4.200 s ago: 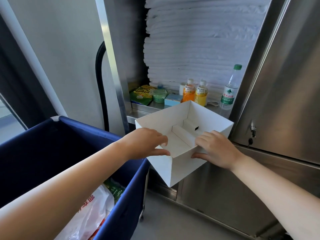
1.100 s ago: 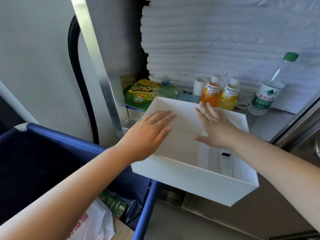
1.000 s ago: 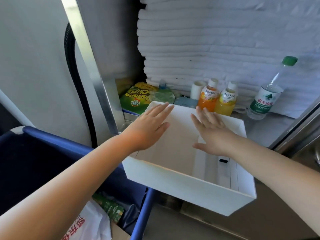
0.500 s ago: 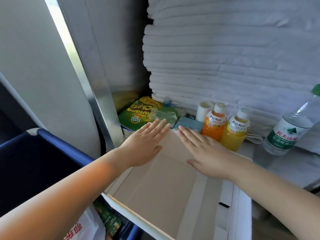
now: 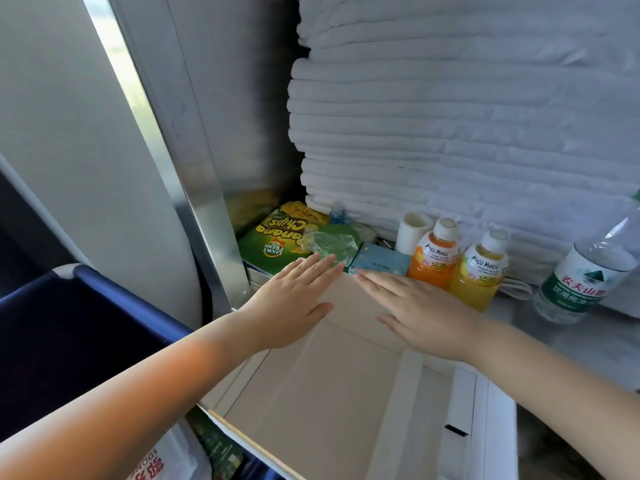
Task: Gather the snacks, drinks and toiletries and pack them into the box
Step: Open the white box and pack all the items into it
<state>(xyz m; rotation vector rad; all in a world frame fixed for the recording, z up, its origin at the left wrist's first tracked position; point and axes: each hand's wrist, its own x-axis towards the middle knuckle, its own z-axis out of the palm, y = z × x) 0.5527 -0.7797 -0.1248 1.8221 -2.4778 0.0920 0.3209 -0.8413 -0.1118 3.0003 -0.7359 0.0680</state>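
At far left, the dark blue fabric bin (image 5: 104, 306) of a cart stands below a pale wall. A white plastic bag (image 5: 162, 462) with red print lies in the bin at the bottom edge. Just right of the bin, a shiny metal post (image 5: 194, 188) rises at the corner of the shelf (image 5: 571, 341).

The left hand (image 5: 294, 306) reaches forward palm down, its grip apart, with fingers straight and close together and nothing held. It lies over the far left part of the open white box (image 5: 329, 393). The box fills the lower middle of the view, its far edge up against the goods on the shelf. The fingertips of that hand come right up to a green wrapped item (image 5: 334, 242), which lies partly on a green and yellow banana chips bag (image 5: 273, 240); contact cannot be made out. A small blue-capped bottle (image 5: 336, 213) stands behind them.

The right hand (image 5: 426, 317) is also flat and empty with its grip apart, over the far middle of the box. Its fingertips are just short of a small blue carton (image 5: 381, 261). Behind the carton stands a white cup (image 5: 414, 232). To the right come an orange juice bottle (image 5: 434, 254) and, touching it, a yellow juice bottle (image 5: 481, 271). A water bottle (image 5: 585, 275) with a green label stands apart at far right.

A tall stack of folded white towels (image 5: 450, 116) fills the back of the shelf.
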